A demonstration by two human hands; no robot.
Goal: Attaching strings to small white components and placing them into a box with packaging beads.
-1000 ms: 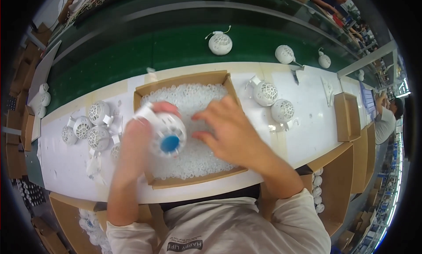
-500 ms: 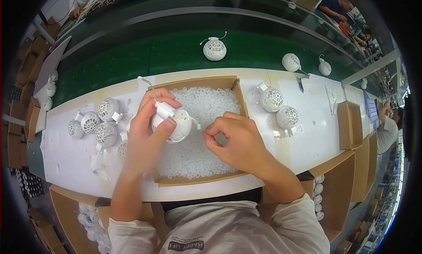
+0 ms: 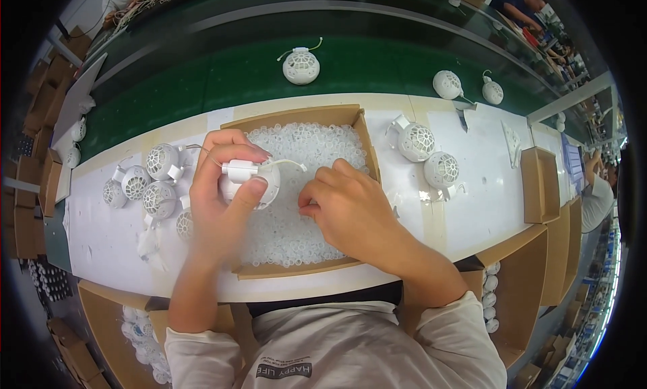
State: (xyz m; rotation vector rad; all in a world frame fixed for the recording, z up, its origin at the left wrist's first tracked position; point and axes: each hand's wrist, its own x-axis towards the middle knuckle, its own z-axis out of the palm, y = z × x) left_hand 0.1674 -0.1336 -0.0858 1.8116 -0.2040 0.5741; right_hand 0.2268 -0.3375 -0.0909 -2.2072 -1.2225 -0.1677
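Shallow carton (clock centre): passage over the loose clear rings [image 3: 323, 141] at 12 to 1; raised cardboard wall [image 3: 366, 136] at 2.
Gap between hands: narrow, left hand [image 3: 219, 190] at 9, right hand [image 3: 354, 204] at 3; the held ball's wire [image 3: 290, 162] juts into it.
Ball cluster [image 3: 160, 199]: blocks 9.
Paired balls [image 3: 416, 143]: block 2 to 3.
Surface [image 3: 475, 207]: bare lane at 3, between that pair and an upright box [image 3: 541, 187].
Green belt [image 3: 377, 69]: open at 11 and 1; lone ball [image 3: 301, 67] blocks 12.
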